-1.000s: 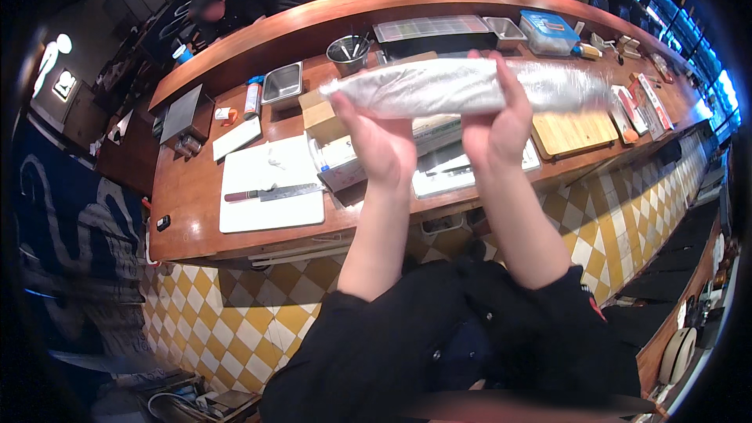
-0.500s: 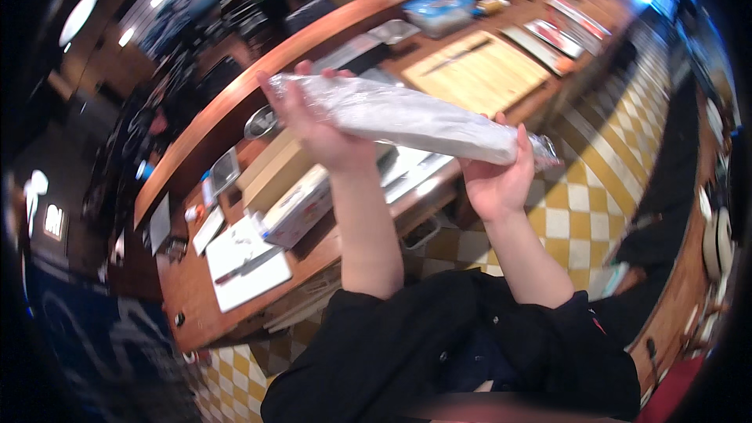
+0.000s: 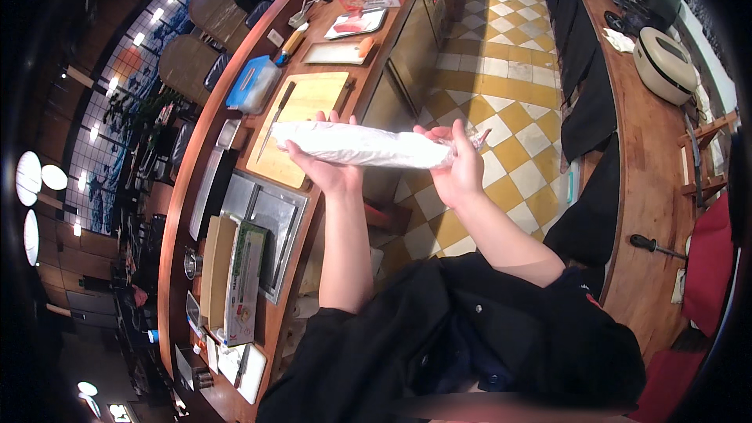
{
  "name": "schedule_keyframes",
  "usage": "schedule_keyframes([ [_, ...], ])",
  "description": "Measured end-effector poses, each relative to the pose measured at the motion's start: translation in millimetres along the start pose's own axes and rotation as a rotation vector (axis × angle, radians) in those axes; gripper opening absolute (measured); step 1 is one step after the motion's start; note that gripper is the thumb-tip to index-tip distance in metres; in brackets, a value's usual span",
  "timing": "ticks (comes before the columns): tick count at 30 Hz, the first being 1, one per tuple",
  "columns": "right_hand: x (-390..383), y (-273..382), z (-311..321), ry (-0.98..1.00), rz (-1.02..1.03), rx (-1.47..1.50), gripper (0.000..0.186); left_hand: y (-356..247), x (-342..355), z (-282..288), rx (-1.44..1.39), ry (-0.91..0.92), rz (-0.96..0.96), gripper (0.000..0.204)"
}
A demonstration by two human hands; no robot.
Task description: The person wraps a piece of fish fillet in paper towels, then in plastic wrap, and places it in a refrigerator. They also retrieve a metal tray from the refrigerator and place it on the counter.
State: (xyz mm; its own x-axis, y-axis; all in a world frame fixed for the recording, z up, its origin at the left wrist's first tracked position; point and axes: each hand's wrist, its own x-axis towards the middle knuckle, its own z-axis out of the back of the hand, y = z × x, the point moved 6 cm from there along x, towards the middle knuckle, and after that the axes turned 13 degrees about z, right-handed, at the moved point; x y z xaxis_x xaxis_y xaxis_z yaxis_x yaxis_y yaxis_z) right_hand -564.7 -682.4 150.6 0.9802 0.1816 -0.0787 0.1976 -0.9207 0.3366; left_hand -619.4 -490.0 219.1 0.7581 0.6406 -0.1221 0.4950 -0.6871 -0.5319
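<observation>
A long bundle (image 3: 368,146), white and wrapped in clear plastic film, lies nearly level across both my hands in front of me. My left hand (image 3: 335,174) supports its left end from below, with fingertips showing past the far side. Around the right end, my right hand (image 3: 460,168) is closed, thumb on top. A thin reddish-brown tip sticks out of the gathered film beyond my right hand. What is inside the wrapping is hidden.
On the counter at left lie a wooden cutting board (image 3: 325,92) with a knife (image 3: 280,110), a blue-lidded container (image 3: 254,84), a tray of red food (image 3: 356,23) and an open long carton (image 3: 244,282). A rice cooker (image 3: 664,65) and a screwdriver (image 3: 654,247) rest on the right counter.
My view has turned right, so the counter with the cutting board now runs along the left and the tiled aisle lies ahead. The bundle has gone from slanted to nearly level, still in both hands.
</observation>
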Motion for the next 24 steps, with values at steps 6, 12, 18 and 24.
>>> schedule_keyframes([
  [6, 30, 83, 50, 0.164, 0.091, -0.324, 0.044, 75, 66, 8, 0.061, 0.094, 0.232, 0.073],
  [12, 62, 98, 90, 0.293, -0.340, -1.012, 0.050, 160, 79, -25, 0.597, -0.037, 0.263, 0.075],
  [18, 94, 51, 131, 0.753, -0.448, -1.251, 0.055, 259, 133, 3, 0.672, 0.034, 0.504, 0.065],
  [24, 161, 47, 116, 0.639, -0.799, -0.882, 0.038, 264, 232, -45, 0.578, 0.239, 0.461, 0.054],
])
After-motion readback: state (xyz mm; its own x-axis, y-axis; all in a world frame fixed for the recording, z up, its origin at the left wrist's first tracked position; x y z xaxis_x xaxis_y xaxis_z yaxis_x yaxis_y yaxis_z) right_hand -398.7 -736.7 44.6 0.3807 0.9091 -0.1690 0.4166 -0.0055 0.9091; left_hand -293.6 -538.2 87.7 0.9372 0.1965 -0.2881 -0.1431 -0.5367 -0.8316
